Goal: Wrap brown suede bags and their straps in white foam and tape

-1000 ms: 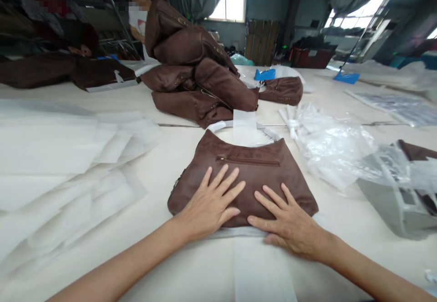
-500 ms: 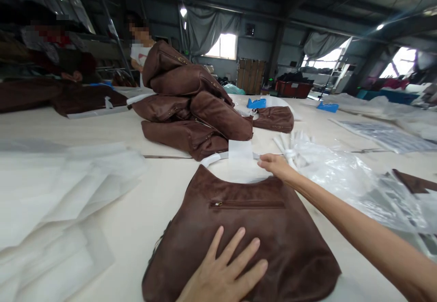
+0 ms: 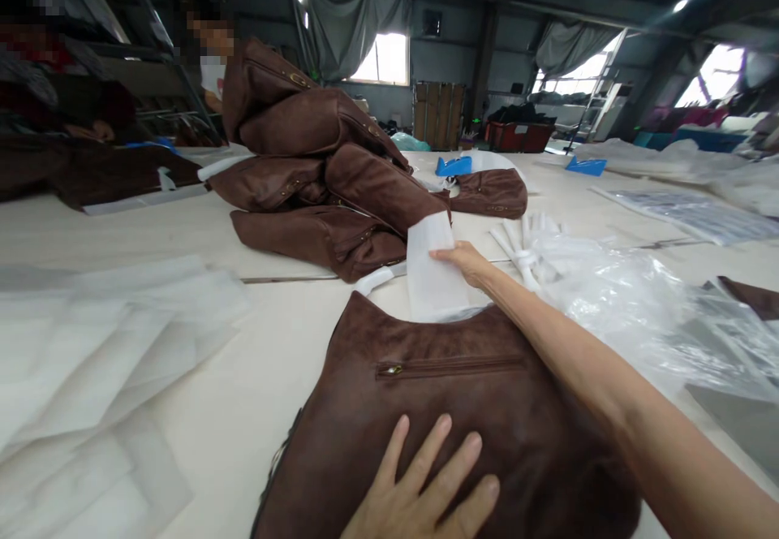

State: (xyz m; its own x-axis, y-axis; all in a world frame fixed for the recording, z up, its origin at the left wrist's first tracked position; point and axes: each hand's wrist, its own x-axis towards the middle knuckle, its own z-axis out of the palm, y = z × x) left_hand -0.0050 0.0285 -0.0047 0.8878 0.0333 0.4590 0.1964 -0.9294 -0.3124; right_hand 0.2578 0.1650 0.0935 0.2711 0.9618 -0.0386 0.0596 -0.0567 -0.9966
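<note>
A dark brown handbag (image 3: pixel 359 433) lies on the table before me, its zipped pocket facing up. My left hand (image 3: pixel 426 486) rests flat on its lower front with the fingers spread. Past the curved top opening, my right hand (image 3: pixel 466 263) pinches the right edge of a white paper sheet (image 3: pixel 431 279), which stands up at the opening. To the left of that sheet shows a strap wrapped in white (image 3: pixel 374 280). Part of the bag's right side is covered by my right forearm.
Several brown bags are piled (image 3: pixel 365 190) just beyond. Thin white sheets (image 3: pixel 115 344) spread at left. Clear plastic bags (image 3: pixel 633 312) lie at right beside white rolled strips (image 3: pixel 523 255). Farther back are a small brown bag (image 3: pixel 492 192) and blue tape dispensers (image 3: pixel 454 166). Two people are at the far left.
My right hand has moved left from the strap area to the white sheet, which now stands higher and tilts. My left hand stays flat on the bag. The view has shifted slightly.
</note>
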